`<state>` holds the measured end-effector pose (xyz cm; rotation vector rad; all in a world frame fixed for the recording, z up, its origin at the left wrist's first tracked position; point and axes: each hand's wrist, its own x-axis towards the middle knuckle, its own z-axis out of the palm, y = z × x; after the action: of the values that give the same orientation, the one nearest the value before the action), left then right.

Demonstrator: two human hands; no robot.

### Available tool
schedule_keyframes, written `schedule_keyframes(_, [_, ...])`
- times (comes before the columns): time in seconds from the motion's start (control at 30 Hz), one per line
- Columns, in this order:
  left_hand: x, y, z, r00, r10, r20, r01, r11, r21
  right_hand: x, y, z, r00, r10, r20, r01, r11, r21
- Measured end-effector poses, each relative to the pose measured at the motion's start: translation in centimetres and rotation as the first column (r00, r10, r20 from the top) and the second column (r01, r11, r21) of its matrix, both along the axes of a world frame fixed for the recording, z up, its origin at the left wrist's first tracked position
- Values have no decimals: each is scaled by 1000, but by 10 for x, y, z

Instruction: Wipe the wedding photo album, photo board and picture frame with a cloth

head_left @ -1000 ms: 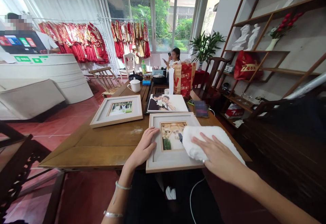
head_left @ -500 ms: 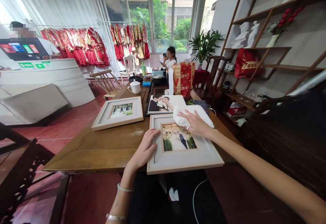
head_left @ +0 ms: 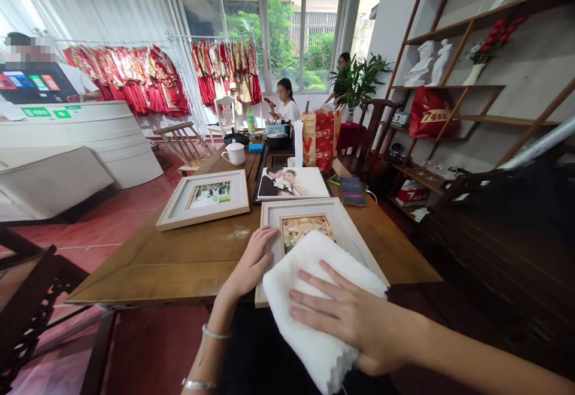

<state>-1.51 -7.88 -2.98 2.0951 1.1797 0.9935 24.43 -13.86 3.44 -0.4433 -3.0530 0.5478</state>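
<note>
A framed photo, the picture frame (head_left: pixel 259 261) with a pale wooden border and wide light mat, lies at the near edge of the table. My left hand (head_left: pixel 252 263) grips its left edge, fingers over the top and thumb beside it. Under my right hand (head_left: pixel 348 311) is a folded white cloth (head_left: pixel 291 287), held with the fingers spread across it. This cloth covers the lower part of the frame and photo and hangs over the front edge. To the left lies a second picture frame (head_left: pixel 173 218); behind is a wedding photo panel (head_left: pixel 309 186).
On the wooden table (head_left: pixel 179 269) stand a white lidded cup (head_left: pixel 234 152), a red and tan paper bag (head_left: pixel 320 140) and a phone (head_left: pixel 353 191) with a cable. Chairs surround it. Several people are farther back, and wooden shelves (head_left: pixel 449 86) stand at the right.
My right hand has drawn the cloth from the frame's far right corner down toward me, over the near edge. My left hand stays on the left edge. The phone is now uncovered.
</note>
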Motion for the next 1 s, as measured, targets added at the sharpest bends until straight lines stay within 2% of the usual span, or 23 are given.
schedule_keyframes(0.13, [0, 0, 0, 1000, 2, 0, -2, 1000, -3, 2, -1, -13, 997, -80, -20, 82, 988, 132])
schedule_keyframes(0.23, [0, 0, 1, 1000, -5, -8, 5, 1000, -12, 4, 9, -20, 972, -231, -27, 232, 948, 217])
schedule_keyframes(0.33, [0, 0, 3, 1000, -10, -20, 10, 999, -30, 9, 32, -23, 917, -398, -26, 385, 865, 322])
schedule_keyframes(0.43, [0, -1, 5, 1000, -12, -26, 11, 999, -42, 20, 62, -24, 842, -538, -35, 499, 753, 430])
schedule_keyframes(0.53, [-1, -1, 6, 999, -5, -33, 4, 999, -42, 30, 85, -25, 757, -650, -66, 595, 645, 480])
schedule_keyframes(0.6, [-1, -1, 5, 999, -2, -36, 0, 999, -38, 31, 87, -25, 734, -676, -64, 616, 623, 482])
schedule_keyframes(0.67, [-1, 0, 4, 999, -2, -35, 1, 1000, -31, 27, 75, -24, 748, -663, -31, 596, 649, 474])
schedule_keyframes(0.77, [-1, 0, 2, 999, 5, -32, -5, 1000, -25, 14, 35, -16, 786, -618, 21, 554, 719, 420])
schedule_keyframes(0.9, [-1, 0, 2, 1000, 3, -25, -3, 1000, -14, 0, -21, 7, 877, -479, 41, 459, 859, 226])
schedule_keyframes(1.0, [-2, 0, 3, 1000, -4, -16, 4, 1000, -8, -5, -39, 19, 922, -387, 32, 382, 918, 104])
